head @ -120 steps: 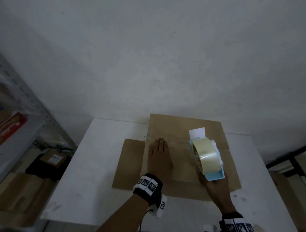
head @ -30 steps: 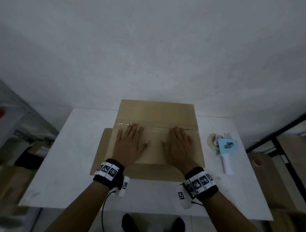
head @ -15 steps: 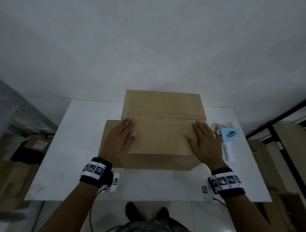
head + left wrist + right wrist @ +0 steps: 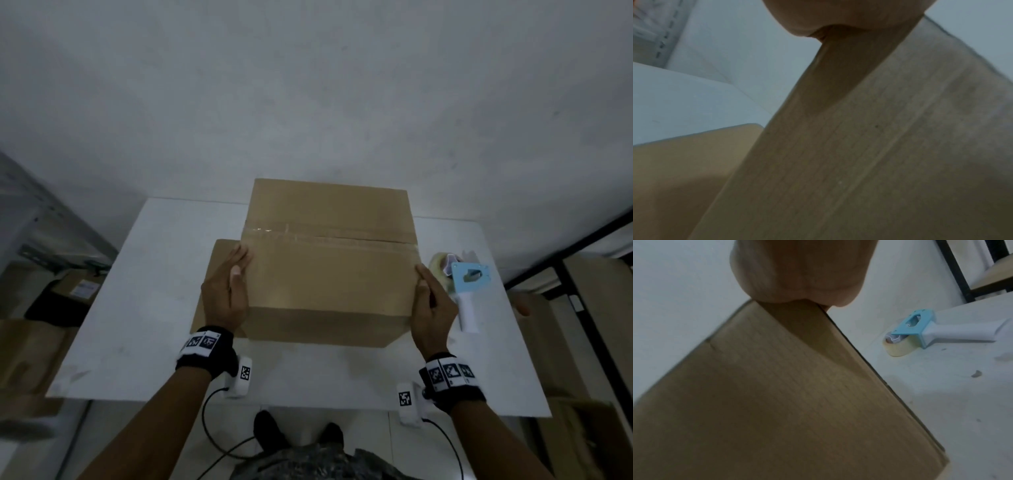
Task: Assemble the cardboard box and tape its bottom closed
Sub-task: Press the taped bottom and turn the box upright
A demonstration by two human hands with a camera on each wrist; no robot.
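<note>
A brown cardboard box (image 4: 329, 274) stands closed side up on the white table (image 4: 137, 291), with a strip of clear tape (image 4: 329, 240) along its middle seam. My left hand (image 4: 227, 291) presses flat against the box's left side, thumb at the top edge. My right hand (image 4: 430, 301) presses flat against the right side. In the left wrist view the palm (image 4: 838, 13) lies against the box wall (image 4: 859, 146); the right wrist view shows the same on the other wall (image 4: 766, 394). A loose flap (image 4: 212, 270) sticks out to the left under my left hand.
A blue and white tape dispenser (image 4: 466, 284) with its roll lies on the table right of the box, close to my right hand, and shows too in the right wrist view (image 4: 920, 332). More cardboard boxes (image 4: 30, 342) sit on the floor at both sides. A wall stands behind the table.
The right hand has put down the tape dispenser it held. Both hands slid from the top of the box out to its left and right sides, and the box now stands taller.
</note>
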